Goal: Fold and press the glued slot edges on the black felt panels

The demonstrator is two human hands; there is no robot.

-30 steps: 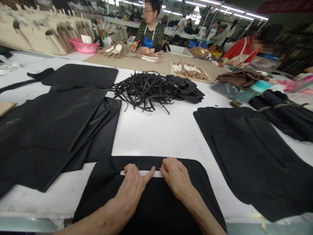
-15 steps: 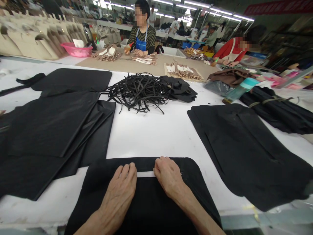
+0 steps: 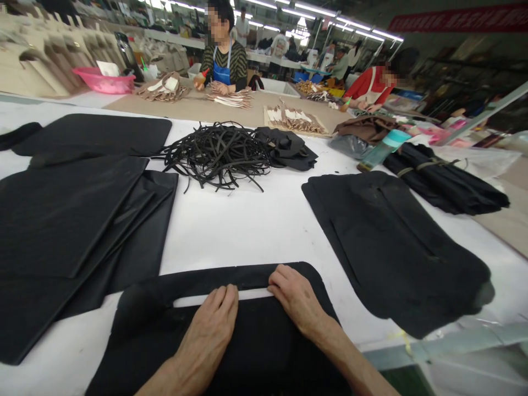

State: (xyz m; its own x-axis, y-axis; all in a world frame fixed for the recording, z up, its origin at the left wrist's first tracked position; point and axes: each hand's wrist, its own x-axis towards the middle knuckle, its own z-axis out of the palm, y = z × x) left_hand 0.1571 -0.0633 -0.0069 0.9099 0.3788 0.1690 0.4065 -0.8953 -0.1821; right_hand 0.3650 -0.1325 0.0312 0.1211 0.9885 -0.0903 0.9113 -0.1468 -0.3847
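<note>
A black flat panel (image 3: 264, 346) with rounded corners and a long narrow slot lies in front of me at the table's near edge. White tabletop shows through the slot. My left hand (image 3: 212, 330) is closed at the middle of the slot, its bent fingertips at the slot's edge. Further right, my right hand (image 3: 299, 300) is closed at the slot's edge near its right end, thumb and fingers bent together on the panel. The undersides of both hands' fingertips are hidden. A short stretch of open slot separates the two hands.
Overlapping black sheets (image 3: 74, 220) lie at left. Several slotted black panels (image 3: 396, 242) are stacked at right. Beyond are a heap of thin black strips (image 3: 218, 154), a teal-lidded bottle (image 3: 383, 149) and a tied black bundle (image 3: 449, 181). Two people work across the table.
The view has swung right, so the table things appear further left. My left hand has moved right along the slot, uncovering its left end. The right hand stays near the right end.
</note>
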